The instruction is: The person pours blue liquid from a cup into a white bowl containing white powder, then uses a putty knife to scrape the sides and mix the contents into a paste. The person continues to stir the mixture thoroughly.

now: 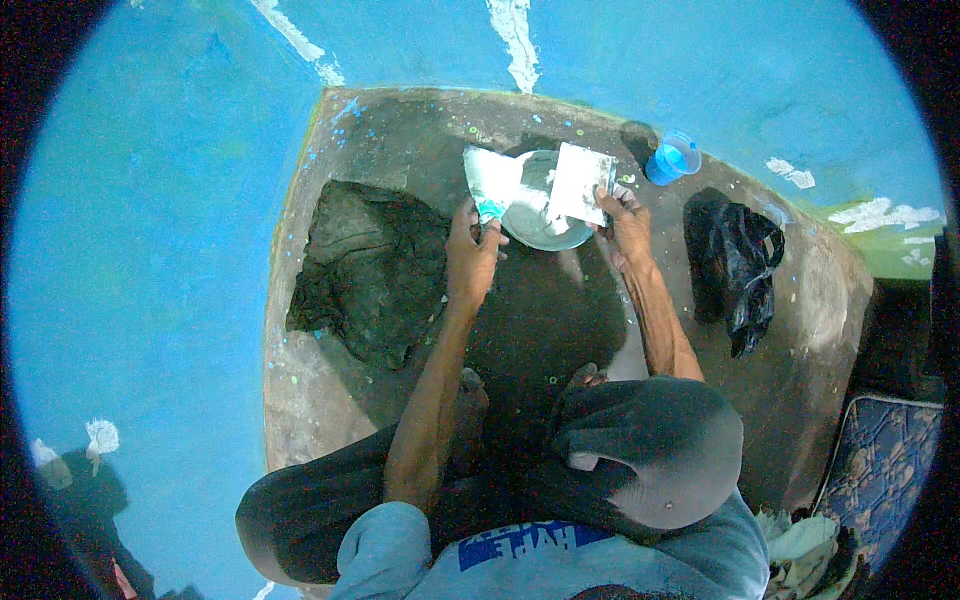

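Observation:
My left hand is closed around the teal handle of a putty knife, whose flared blade looks bright white and points away from me. A pale round bowl stands on the floor between my hands, with white paste in it. My right hand grips a flat, squarish white plate by its right edge, fingers partly behind it. The plate is held over the bowl's right side and hides part of it. Knife blade and plate are apart, one at each side of the bowl.
A blue translucent cup stands by the wall at the far right. Near it lies a black plastic bag. A dark crumpled cloth lies left. Blue walls carry white patches. A patterned blue mattress sits at the right.

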`<state>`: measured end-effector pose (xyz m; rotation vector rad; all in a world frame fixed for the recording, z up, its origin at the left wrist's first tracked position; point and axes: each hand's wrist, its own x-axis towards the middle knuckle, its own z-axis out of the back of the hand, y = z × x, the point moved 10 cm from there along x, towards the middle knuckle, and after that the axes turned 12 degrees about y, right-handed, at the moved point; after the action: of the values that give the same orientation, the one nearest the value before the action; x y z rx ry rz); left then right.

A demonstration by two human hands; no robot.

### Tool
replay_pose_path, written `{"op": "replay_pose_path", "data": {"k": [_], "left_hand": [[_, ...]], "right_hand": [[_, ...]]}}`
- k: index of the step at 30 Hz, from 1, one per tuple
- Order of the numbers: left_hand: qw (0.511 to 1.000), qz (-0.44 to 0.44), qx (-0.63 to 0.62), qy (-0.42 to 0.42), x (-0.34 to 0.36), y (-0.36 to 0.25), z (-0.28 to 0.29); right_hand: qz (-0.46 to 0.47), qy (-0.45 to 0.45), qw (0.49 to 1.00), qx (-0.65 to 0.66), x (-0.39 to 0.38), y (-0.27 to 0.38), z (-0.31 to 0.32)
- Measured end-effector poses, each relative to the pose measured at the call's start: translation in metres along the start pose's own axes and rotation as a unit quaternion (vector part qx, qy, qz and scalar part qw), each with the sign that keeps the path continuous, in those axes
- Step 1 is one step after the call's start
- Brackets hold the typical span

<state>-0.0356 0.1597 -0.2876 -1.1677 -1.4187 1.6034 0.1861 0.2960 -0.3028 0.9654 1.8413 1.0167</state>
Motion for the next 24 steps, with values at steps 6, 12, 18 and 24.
{"op": "replay_pose_path", "data": {"k": [6,12,18,24], "left_hand": [[0.998,-0.032,-0.042,-0.042,-0.005,-0.014,-0.005],[0.997,-0.065,0.029,-0.026,-0.006,-0.014,-0.017],[0.999,-0.016,-0.047,0.003,-0.006,-0.019,-0.060],[0.996,-0.062,-0.058,-0.033,-0.013,-0.034,-0.056]], "right_hand": [[0.219,-0.029,0.913,-0.342,-0.015,0.042,-0.009],[0.391,-0.021,0.744,-0.542,-0.046,0.057,-0.051],[0.393,-0.005,0.687,-0.611,-0.049,0.043,-0.062],[0.468,-0.020,0.678,-0.566,-0.069,0.064,-0.084]]}}
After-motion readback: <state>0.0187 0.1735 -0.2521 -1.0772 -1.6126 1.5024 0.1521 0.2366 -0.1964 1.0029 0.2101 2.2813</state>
